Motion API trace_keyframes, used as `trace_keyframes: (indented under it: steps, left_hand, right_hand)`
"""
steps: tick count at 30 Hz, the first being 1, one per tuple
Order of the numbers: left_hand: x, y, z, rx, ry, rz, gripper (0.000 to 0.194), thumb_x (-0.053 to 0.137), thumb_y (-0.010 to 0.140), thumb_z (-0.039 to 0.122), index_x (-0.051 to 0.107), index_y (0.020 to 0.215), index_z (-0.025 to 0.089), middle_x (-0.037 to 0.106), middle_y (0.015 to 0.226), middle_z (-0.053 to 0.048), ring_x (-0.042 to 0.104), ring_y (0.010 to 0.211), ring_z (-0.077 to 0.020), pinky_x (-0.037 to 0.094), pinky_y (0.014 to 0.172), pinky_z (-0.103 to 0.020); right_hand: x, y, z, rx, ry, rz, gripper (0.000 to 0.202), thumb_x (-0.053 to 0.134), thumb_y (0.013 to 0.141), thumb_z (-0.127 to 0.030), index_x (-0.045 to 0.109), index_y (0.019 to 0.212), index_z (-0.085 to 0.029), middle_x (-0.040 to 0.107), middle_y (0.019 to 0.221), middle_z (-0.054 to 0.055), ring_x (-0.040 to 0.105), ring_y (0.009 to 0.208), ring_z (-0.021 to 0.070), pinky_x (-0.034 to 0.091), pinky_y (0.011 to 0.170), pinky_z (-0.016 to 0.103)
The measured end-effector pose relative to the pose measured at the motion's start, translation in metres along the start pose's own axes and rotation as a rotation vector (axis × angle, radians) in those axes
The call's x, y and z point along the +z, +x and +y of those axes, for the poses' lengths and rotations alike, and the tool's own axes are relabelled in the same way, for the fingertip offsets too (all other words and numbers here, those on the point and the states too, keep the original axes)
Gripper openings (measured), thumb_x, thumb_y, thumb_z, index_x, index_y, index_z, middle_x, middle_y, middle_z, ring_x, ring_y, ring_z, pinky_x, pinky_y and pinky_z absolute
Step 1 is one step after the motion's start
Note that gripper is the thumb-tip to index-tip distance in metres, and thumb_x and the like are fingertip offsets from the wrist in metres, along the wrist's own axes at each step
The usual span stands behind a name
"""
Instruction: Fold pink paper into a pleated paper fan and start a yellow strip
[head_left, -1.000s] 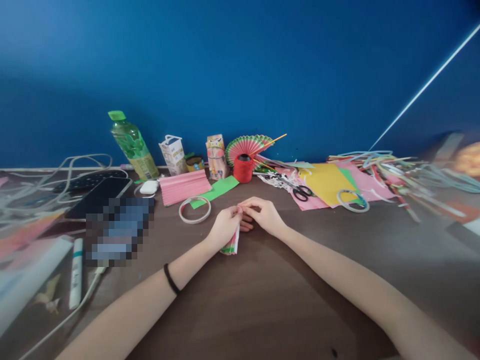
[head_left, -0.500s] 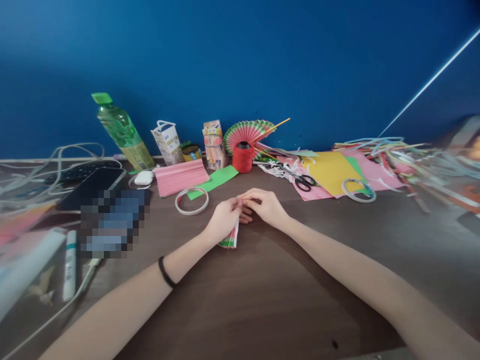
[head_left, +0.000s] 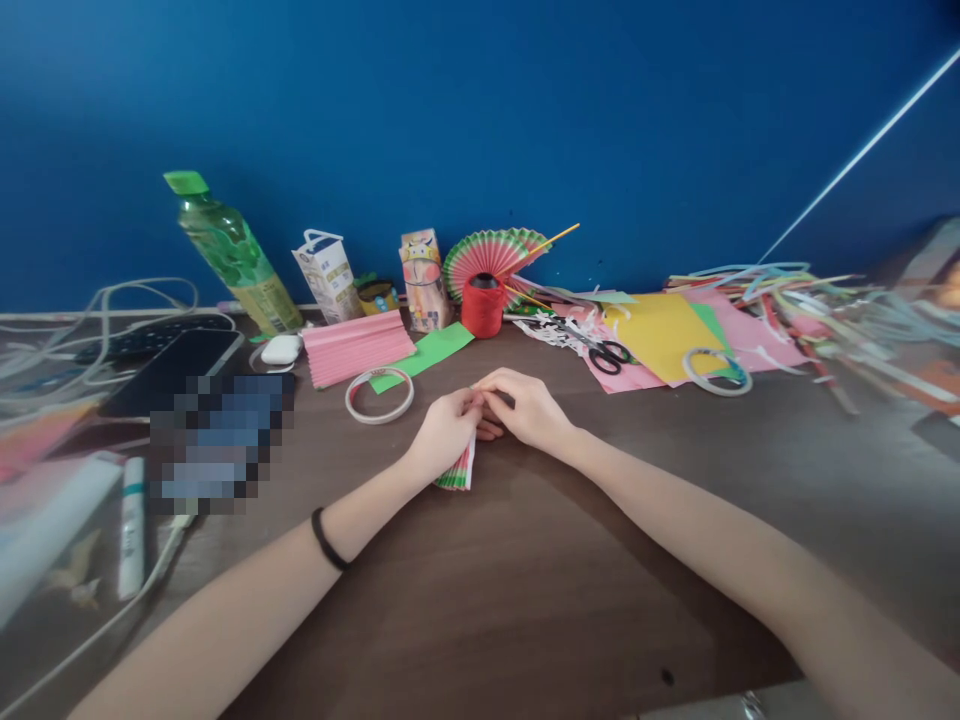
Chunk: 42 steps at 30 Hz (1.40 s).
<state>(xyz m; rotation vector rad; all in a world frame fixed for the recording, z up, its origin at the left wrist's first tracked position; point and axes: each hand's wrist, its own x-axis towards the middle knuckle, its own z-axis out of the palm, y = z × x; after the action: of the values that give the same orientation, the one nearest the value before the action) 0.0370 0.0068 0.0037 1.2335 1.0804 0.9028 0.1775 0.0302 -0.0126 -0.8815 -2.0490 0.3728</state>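
Observation:
My left hand (head_left: pixel 446 432) is closed around a pleated paper fan (head_left: pixel 456 472) with pink, green and white bands. The fan's lower end sticks out below the palm; its upper end is hidden by my fingers. My right hand (head_left: pixel 525 405) meets the left at the fingertips, thumb and forefinger pinched together at the fan's hidden end. What that pinch holds, if anything, is too small to make out. Just beyond the hands stands a spool of red thread (head_left: pixel 481 308). A roll of tape (head_left: pixel 380 415) lies to their left.
Along the blue wall stand a green bottle (head_left: pixel 232 255), a carton (head_left: pixel 328 278), a small box (head_left: pixel 424 282) and a finished-looking pleated fan (head_left: pixel 480 255). Pink pleated paper (head_left: pixel 358 348), a green strip (head_left: pixel 431 355), scissors (head_left: pixel 611 357), yellow paper (head_left: pixel 660 330) and phones (head_left: pixel 176 370) lie on the table.
The view has shifted slightly, so things sit a little higher and further left. My hands stay together at the fan, with only small finger movement.

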Motion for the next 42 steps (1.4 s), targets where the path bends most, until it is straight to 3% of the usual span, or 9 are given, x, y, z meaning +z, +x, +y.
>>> trace_keyframes:
  steps: [29, 42]
  left_hand:
    - [0.0003, -0.0011, 0.0016, 0.009, -0.004, 0.003, 0.014, 0.047, 0.085, 0.015, 0.057, 0.076, 0.011, 0.065, 0.059, -0.003, 0.065, 0.054, -0.0135, 0.056, 0.060, -0.027]
    - [0.0009, 0.0005, 0.0017, -0.021, -0.037, 0.007, 0.017, 0.042, 0.088, 0.013, 0.056, 0.079, 0.010, 0.065, 0.059, -0.003, 0.064, 0.052, -0.0114, 0.055, 0.054, -0.022]
  right_hand:
    - [-0.0001, -0.0012, 0.0006, -0.023, -0.005, 0.020, 0.019, 0.046, 0.084, -0.014, 0.065, 0.082, -0.018, 0.068, 0.087, 0.006, 0.064, 0.080, 0.0148, 0.051, 0.075, 0.029]
    - [-0.0007, -0.0033, 0.0022, -0.087, -0.034, 0.038, 0.020, 0.047, 0.083, -0.012, 0.066, 0.087, -0.017, 0.070, 0.095, 0.009, 0.065, 0.088, 0.0172, 0.053, 0.080, 0.033]
